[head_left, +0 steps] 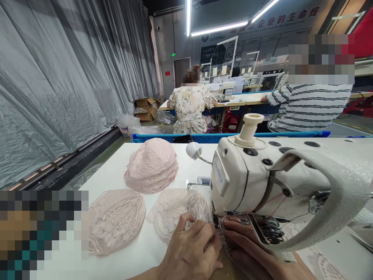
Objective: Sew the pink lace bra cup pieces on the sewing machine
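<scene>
My left hand lies on a pale pink lace cup piece, its fingers curled and pressing the lace down beside the needle area of the white sewing machine. Under the machine's arm, my right hand rests with fingers stretched flat on the lace edge just right of the needle. The presser foot is mostly hidden behind the machine head.
A stack of pink lace cups sits further back on the white table, another lace cup lies at the left. Two people work at benches beyond a blue rail. Grey plastic sheeting hangs along the left.
</scene>
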Available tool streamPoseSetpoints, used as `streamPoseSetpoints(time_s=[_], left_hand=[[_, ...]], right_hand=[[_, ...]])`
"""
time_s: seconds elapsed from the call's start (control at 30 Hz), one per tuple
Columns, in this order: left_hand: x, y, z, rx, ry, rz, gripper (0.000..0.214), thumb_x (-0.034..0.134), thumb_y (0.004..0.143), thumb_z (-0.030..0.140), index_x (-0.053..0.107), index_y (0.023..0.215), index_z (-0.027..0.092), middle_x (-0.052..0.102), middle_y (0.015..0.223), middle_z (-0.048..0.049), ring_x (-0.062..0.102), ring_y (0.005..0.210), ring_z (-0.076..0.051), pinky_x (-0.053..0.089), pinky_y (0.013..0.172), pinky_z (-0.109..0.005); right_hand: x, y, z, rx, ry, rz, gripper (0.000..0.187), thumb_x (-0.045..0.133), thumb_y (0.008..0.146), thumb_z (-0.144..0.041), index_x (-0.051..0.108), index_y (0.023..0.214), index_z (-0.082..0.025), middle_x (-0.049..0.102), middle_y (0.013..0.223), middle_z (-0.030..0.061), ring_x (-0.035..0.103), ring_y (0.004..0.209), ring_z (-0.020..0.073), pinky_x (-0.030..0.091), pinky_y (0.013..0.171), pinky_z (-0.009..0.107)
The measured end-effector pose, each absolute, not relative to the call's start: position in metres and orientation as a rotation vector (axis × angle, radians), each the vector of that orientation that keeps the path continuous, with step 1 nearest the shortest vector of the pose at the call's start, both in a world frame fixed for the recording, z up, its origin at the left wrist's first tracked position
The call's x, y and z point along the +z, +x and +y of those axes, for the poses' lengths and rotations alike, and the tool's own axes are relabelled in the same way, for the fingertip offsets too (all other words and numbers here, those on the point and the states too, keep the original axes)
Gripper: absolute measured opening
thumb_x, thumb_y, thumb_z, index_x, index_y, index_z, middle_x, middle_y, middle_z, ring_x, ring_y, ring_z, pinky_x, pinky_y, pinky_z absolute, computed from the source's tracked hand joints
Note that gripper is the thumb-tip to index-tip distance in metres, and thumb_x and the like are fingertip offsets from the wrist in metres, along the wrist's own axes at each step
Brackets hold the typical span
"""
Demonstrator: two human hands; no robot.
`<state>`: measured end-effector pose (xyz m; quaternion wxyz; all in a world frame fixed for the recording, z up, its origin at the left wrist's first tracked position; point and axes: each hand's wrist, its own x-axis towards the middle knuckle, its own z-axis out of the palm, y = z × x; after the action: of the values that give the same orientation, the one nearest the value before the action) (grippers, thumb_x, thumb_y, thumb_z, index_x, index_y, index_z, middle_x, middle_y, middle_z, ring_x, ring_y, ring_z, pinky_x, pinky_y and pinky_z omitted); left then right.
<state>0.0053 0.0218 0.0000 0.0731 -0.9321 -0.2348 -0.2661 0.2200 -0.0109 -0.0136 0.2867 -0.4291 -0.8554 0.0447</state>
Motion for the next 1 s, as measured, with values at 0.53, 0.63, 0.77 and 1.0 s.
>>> streamPoseSetpoints(time_s=[0.53,0.63,0.77,1.0], left_hand=[[0.0045,0.0123,0.0153,-0.741,-2.835,-0.807,0.029,0.068,0.082,0.033,0.057,0.095,0.01,0.063,0.088,-0.003,0.057,0.08,-0.017,0.037,0.075,-0.036],[0.0038,0.0133,0.0148,-0.743,-2.833,-0.803,0.029,0.07,0.08,0.032,0.058,0.095,0.01,0.062,0.087,-0.0032,0.057,0.08,-0.017,0.037,0.074,-0.037],[0.0042,0.0139,0.0148,-0.728,-2.837,-0.812,0.028,0.069,0.081,0.031,0.058,0.095,0.01,0.062,0.087,-0.0033,0.056,0.08,-0.018,0.038,0.074,-0.037],[0.0045,0.0139,0.0148,-0.769,-2.839,-0.803,0.03,0.066,0.083,0.035,0.058,0.096,0.01,0.062,0.087,-0.0034,0.056,0.08,-0.017,0.037,0.075,-0.037]], right_hand=[[-0.0144,0.2214,-0.0119,-0.175,-1.18,-2.378,0.028,0.043,0.095,-0.036,0.065,0.105,-0.02,0.067,0.109,0.0087,0.064,0.1,0.0244,0.056,0.078,0.034],[-0.0148,0.2211,-0.0129,-0.203,-1.182,-2.396,0.028,0.047,0.093,-0.035,0.062,0.112,-0.021,0.066,0.112,0.0077,0.064,0.1,0.0238,0.056,0.076,0.033],[-0.014,0.2198,-0.0124,-0.209,-1.18,-2.421,0.031,0.046,0.094,-0.034,0.058,0.118,-0.02,0.067,0.111,0.007,0.066,0.096,0.0217,0.057,0.071,0.029],[-0.013,0.2206,-0.0138,-0.24,-1.159,-2.408,0.039,0.04,0.096,-0.042,0.051,0.124,-0.017,0.066,0.112,0.0097,0.065,0.097,0.0238,0.056,0.069,0.033]])
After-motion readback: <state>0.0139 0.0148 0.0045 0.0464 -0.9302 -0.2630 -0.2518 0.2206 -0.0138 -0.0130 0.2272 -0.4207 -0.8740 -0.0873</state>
